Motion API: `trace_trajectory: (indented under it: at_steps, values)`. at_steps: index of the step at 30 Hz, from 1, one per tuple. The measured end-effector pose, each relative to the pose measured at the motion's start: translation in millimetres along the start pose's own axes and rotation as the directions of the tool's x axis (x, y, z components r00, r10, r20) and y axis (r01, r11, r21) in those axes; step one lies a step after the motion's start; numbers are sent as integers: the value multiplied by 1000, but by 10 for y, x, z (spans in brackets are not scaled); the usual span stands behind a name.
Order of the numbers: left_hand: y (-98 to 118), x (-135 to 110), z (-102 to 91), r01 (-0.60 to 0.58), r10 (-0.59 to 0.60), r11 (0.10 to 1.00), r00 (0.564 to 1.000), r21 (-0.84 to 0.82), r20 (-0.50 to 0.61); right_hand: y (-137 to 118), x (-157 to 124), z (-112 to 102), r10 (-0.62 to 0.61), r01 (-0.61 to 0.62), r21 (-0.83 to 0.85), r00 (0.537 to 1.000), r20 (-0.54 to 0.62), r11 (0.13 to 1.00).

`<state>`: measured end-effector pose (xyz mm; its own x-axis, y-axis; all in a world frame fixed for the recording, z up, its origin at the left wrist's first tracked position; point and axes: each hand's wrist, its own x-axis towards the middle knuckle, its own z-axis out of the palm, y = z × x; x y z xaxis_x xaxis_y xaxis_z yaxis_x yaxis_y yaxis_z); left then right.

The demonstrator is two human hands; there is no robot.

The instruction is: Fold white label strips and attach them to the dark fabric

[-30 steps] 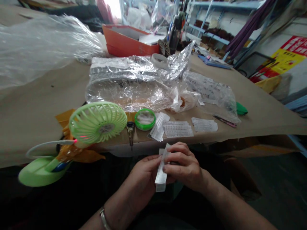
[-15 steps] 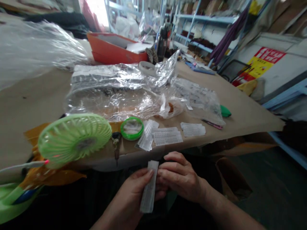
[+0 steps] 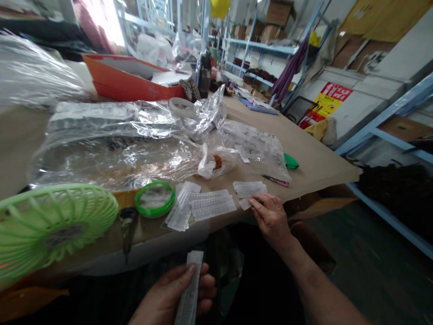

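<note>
My left hand [image 3: 176,295] is low in the view, below the table edge, closed around a narrow stack of white paper strips [image 3: 189,289]. My right hand [image 3: 269,216] reaches to the table's front edge. Its fingertips pinch a small white slip [image 3: 246,203] beside a pile of printed label sheets [image 3: 249,188]. More printed label sheets [image 3: 206,205] lie to the left of it. A green round lid [image 3: 154,198] lies next to those.
A green handheld fan [image 3: 50,225] stands at the left front. Crumpled clear plastic bags [image 3: 118,144] cover the middle of the brown table [image 3: 318,158]. An orange tray [image 3: 131,81] sits at the back. Blue shelving [image 3: 389,135] stands to the right.
My right hand has left the strip stack and gone forward to the slips on the table. My left hand keeps the stack. The view has swung to the right.
</note>
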<state>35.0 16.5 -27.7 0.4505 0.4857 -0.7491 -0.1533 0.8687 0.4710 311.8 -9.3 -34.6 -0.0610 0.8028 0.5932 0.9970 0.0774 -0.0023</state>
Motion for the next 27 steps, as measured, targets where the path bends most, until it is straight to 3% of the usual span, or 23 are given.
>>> trace_trajectory:
  at_steps: [5, 9, 10, 12, 16, 20, 27]
  values:
    - [11, -17, 8, -9, 9, 1000, 1000, -20, 10, 22, 56, -63, 49, -16, 222, 988, -144, 975]
    - [-9, -53, 29, 4, -2, 999, 997, -36, 73, -478, 126, -116, 147, 9, 515, 954, -262, 857]
    - [-13, -60, 32, 3, 1, 999, 996, -52, 89, -656, 135, -117, 107, 46, 573, 967, -231, 819]
    - [-13, -76, 34, -29, 41, 995, 991, -93, 126, -997, 128, -95, -89, 161, 623, 985, -146, 765]
    - [6, -97, -4, -129, 168, 964, 973, -233, 159, -1383, 35, 46, -266, 281, 624, 957, -120, 729]
    - [12, -97, -63, -129, 176, 941, 976, -312, 126, -1398, -48, 145, -316, 295, 627, 945, -81, 721]
    - [18, -127, -71, -105, 150, 932, 983, -346, 104, -1381, -41, 92, -375, 320, 635, 926, -50, 703]
